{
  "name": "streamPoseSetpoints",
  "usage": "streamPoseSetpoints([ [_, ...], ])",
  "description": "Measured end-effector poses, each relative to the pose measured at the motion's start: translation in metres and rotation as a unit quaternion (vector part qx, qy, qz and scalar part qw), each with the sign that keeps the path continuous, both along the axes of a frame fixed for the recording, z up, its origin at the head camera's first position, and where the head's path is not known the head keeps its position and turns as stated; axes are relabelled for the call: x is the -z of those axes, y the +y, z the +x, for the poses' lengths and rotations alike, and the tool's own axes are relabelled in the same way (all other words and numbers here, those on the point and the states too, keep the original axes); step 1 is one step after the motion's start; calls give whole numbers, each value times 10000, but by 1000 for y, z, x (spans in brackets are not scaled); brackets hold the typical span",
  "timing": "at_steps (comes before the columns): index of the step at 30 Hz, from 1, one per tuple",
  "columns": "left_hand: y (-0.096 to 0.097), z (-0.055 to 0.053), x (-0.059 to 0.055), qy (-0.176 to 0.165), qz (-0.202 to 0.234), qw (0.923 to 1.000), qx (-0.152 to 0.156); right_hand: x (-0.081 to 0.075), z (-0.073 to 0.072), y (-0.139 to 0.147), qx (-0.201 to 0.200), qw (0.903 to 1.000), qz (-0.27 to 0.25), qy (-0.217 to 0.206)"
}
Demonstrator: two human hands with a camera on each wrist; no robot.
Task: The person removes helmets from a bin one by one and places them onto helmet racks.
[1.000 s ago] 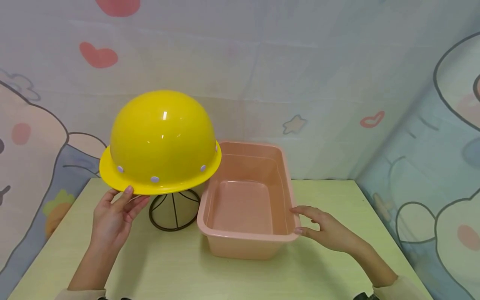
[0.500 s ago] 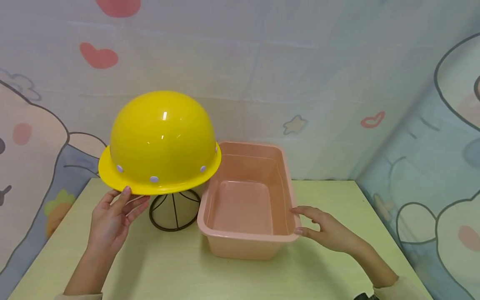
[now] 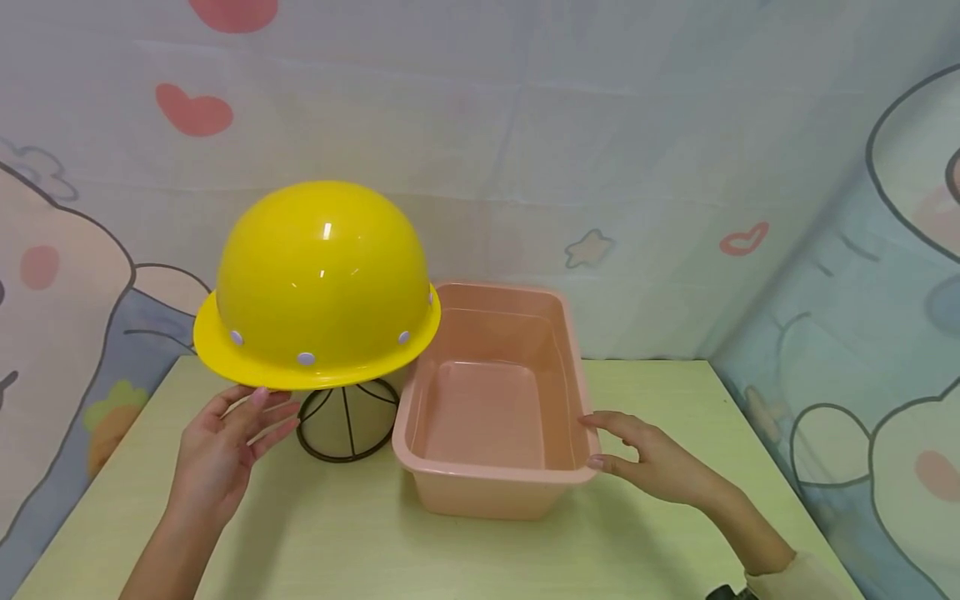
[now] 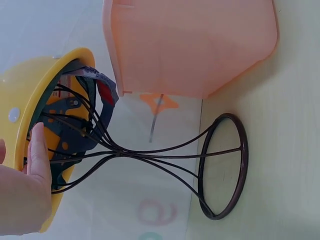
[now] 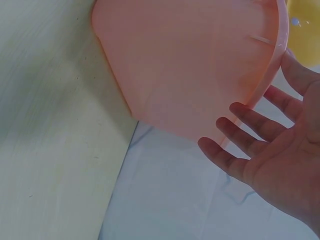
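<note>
A glossy yellow hard hat (image 3: pixel 322 275) with white rivets sits brim down on a dark wire stand (image 4: pixel 120 152), whose upper loops reach inside the hat among its straps (image 4: pixel 102 87). Close under the hat's near left brim is my left hand (image 3: pixel 217 454), fingers extended and thumb tip just below the edge in the head view. My right hand (image 3: pixel 656 462) rests thumb and index fingertips at the right rim of a pink plastic basin (image 3: pixel 495 475). Its other fingers spread loosely beside the basin's outer wall in the right wrist view.
The basin stands just right of the stand's round base (image 3: pixel 348 458) on a pale wooden table (image 3: pixel 337 550). Behind the table hangs a cloth backdrop (image 3: pixel 660 167) with printed cartoon figures and hearts, which also runs along the sides.
My left thumb has come off the hat's brim, and the hand has dropped slightly down and left. The right hand, hat and basin stay where they were.
</note>
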State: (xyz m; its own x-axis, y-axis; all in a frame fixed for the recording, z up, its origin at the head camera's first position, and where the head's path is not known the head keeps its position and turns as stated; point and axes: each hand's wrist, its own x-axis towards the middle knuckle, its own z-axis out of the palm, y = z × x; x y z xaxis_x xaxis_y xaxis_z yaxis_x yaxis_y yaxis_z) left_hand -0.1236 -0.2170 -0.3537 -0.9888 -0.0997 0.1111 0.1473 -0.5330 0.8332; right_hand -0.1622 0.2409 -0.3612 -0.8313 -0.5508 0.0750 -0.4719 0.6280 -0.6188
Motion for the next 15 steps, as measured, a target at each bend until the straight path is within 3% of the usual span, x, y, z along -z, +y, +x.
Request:
streamPoseSetpoints([
  [5, 2, 5, 2, 83, -371, 9993, 1, 1, 0, 1, -33, 10000, 26, 88],
  [9, 5, 9, 4, -36, -778, 9969, -60, 2, 0, 2, -44, 9998, 44, 194],
  [15, 9, 15, 11, -256, -1636, 9861, -102, -1, -2, 9, 177, 9991, 61, 380],
])
